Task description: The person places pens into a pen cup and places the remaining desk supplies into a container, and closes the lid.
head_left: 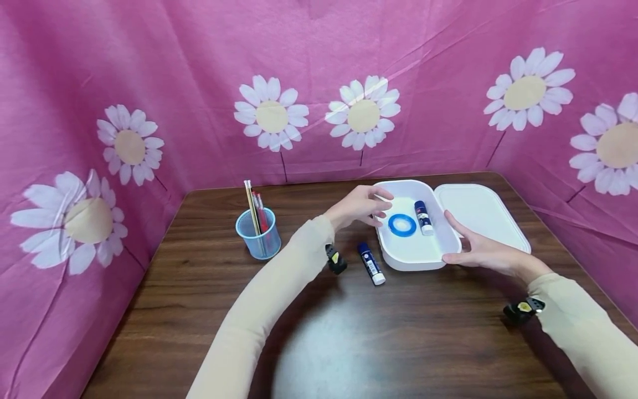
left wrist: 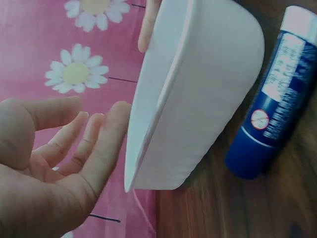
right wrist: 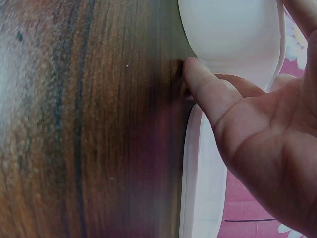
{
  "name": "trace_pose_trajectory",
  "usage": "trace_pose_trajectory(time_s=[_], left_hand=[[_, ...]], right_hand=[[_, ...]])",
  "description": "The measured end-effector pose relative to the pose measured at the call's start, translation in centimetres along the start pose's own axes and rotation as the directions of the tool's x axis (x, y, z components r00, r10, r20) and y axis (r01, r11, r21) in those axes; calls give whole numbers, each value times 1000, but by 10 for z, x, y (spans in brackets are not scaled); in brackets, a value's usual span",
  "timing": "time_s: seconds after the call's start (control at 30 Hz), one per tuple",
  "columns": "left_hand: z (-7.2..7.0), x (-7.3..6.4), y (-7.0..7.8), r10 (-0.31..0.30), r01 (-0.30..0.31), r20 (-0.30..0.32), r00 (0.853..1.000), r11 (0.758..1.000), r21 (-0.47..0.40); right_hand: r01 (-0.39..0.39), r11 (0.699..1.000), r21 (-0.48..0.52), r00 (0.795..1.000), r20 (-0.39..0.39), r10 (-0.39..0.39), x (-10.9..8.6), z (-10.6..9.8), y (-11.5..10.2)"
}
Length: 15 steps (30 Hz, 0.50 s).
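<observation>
A white plastic box (head_left: 416, 252) stands uncovered on the table. Inside it lie a blue ring (head_left: 402, 225) that looks like a tape roll and a dark blue glue stick (head_left: 423, 217) with a white end. My left hand (head_left: 360, 208) hovers at the box's left rim, fingers loosely bent and nothing in them. At the box's front right corner, my right hand (head_left: 480, 250) touches the wall with its thumb, its fingers stretched along the right side. A second glue stick (head_left: 371, 264) lies on the wood just left of the box, also visible in the left wrist view.
A white lid (head_left: 485, 216) lies flat to the right of the box. Further left stands a light blue mesh pen cup (head_left: 259, 244) with brushes and red pens (head_left: 260, 208). Pink daisy-print cloth (head_left: 319, 50) hangs behind and beside the wooden table (head_left: 399, 338).
</observation>
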<state>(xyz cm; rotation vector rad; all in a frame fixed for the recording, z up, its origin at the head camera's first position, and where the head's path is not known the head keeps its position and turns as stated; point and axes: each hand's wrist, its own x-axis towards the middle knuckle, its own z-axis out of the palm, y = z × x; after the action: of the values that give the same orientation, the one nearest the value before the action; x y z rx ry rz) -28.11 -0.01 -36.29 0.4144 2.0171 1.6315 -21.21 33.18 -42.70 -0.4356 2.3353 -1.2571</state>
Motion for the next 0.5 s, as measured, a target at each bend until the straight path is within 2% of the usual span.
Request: trace_pose_trajectory(time_s=[0.2, 0.37, 0.5], left_hand=[[-14, -25, -16, -14, 15, 47, 999, 1000, -5], [-23, -31, -40, -89, 87, 79, 993, 996, 28], [-27, -37, -60, -167, 163, 106, 980, 985, 49]], right_hand=[[-10, 1000, -10, 1000, -1, 10, -2, -1, -1], [-6, 1000, -9, 1000, -1, 6, -2, -3, -1], [2, 1000, -2, 1000, 8, -2, 0, -1, 1]])
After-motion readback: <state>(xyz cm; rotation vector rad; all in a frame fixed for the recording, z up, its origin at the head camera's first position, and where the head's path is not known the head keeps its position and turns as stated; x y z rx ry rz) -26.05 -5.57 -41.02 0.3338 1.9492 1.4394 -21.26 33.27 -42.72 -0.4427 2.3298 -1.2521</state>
